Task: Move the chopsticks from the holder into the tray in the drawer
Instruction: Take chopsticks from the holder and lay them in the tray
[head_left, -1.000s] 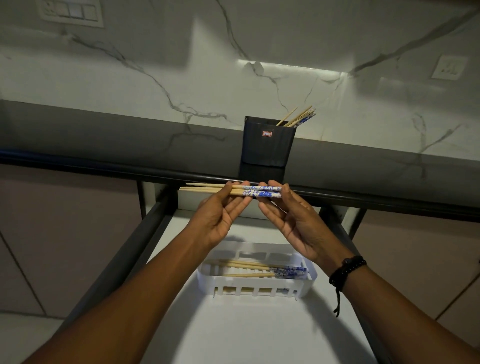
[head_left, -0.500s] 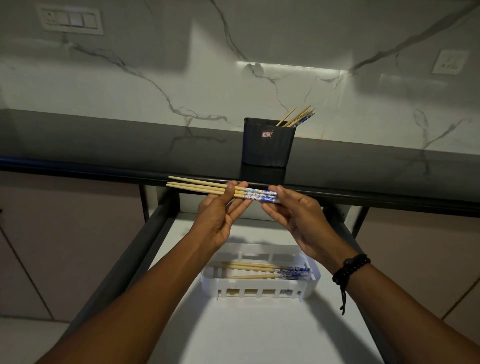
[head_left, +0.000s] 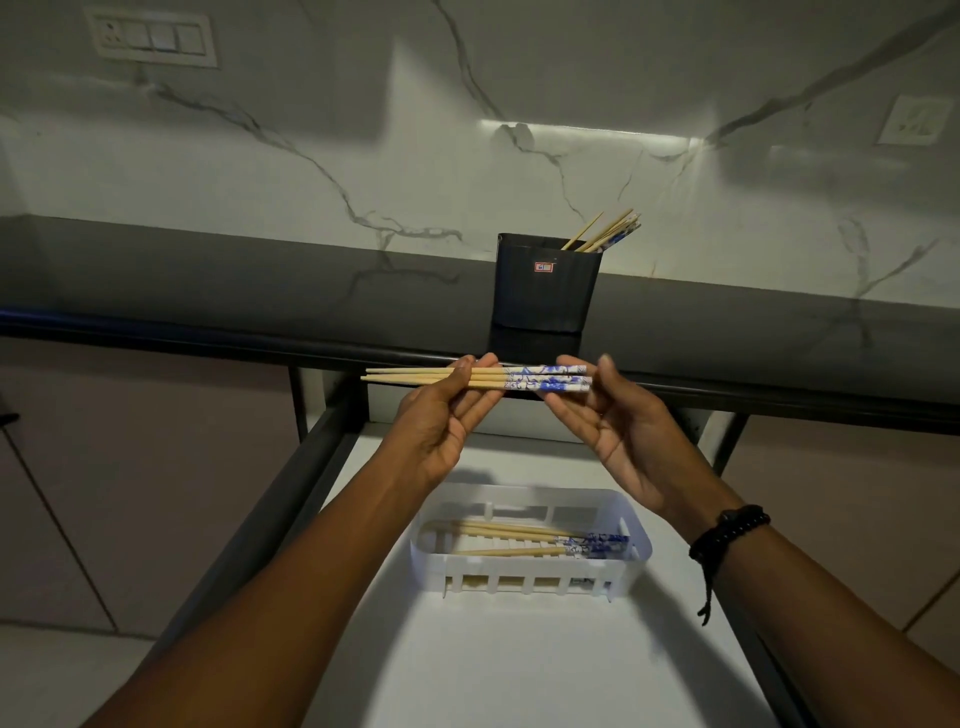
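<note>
A bundle of wooden chopsticks (head_left: 524, 378) with blue-and-white patterned ends lies level in the air, above the open drawer and in front of the counter edge. My left hand (head_left: 447, 415) pinches its bare wooden half between thumb and fingers. My right hand (head_left: 602, 415) holds the patterned end with its fingertips. Behind them the black holder (head_left: 545, 291) stands on the dark counter, with several chopsticks (head_left: 608, 234) leaning out to the right. Below, the white slotted tray (head_left: 636, 564) in the drawer holds several chopsticks (head_left: 519, 538) lying flat.
The white drawer floor (head_left: 519, 654) stretches toward me between dark side rails (head_left: 291, 493). A dark counter (head_left: 260, 280) runs across under the marble wall. A switch plate (head_left: 150, 39) and a socket (head_left: 914, 119) sit on that wall.
The bundle tilted down to the left, then came level again and shifted slightly right. Both hands kept their hold on it above the drawer.
</note>
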